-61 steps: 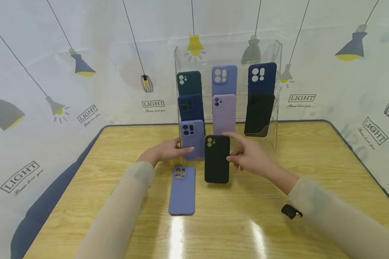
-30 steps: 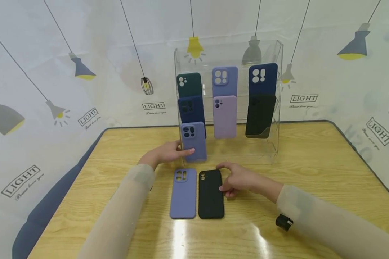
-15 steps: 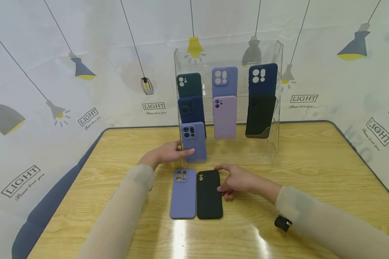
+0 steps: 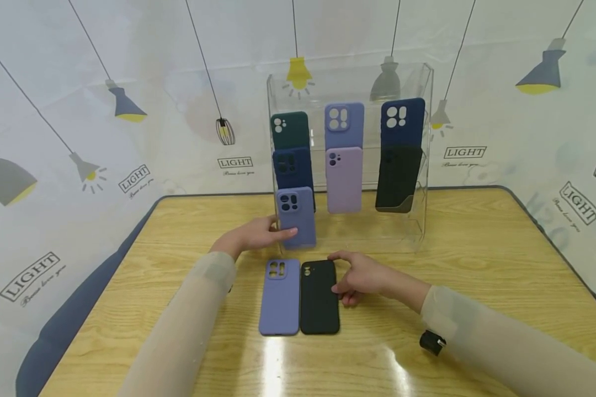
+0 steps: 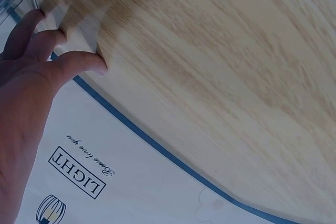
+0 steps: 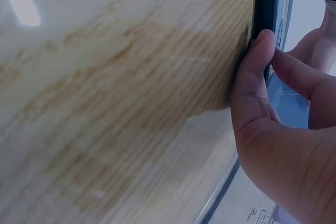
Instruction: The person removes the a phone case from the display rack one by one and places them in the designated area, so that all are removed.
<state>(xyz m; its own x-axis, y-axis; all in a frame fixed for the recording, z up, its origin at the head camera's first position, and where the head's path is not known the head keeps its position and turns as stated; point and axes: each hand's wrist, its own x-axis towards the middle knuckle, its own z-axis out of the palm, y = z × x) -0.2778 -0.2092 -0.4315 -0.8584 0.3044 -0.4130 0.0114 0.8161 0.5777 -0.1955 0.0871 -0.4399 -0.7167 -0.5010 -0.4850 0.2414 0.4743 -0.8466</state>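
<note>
A black phone case [image 4: 320, 300] lies flat on the table, camera cutouts toward the back, with its long side right along a lavender phone case [image 4: 280, 303]. My right hand [image 4: 365, 274] holds the black case by its upper right corner, index finger at the top edge and thumb on the right side. In the right wrist view, thumb and finger [image 6: 257, 66] meet the dark case edge. My left hand [image 4: 255, 233] grips the left side of a clear display stand [image 4: 347, 231], its thumb across the front of a lavender-blue case [image 4: 303, 223]. Its other fingers are mostly hidden in the head view.
The tiered stand also bears green [image 4: 293, 132], navy [image 4: 298, 171], pink-lilac [image 4: 344, 179] and dark [image 4: 398, 179] cases, among others. A small black object [image 4: 432, 342] is by the right sleeve. Behind the wooden table [image 4: 477, 237] hangs a lamp-print backdrop [image 4: 179, 110].
The right hand has lowered the black case from upright before the stand to flat on the table, then slid it slightly left against the lavender case. The left hand has kept its place.
</note>
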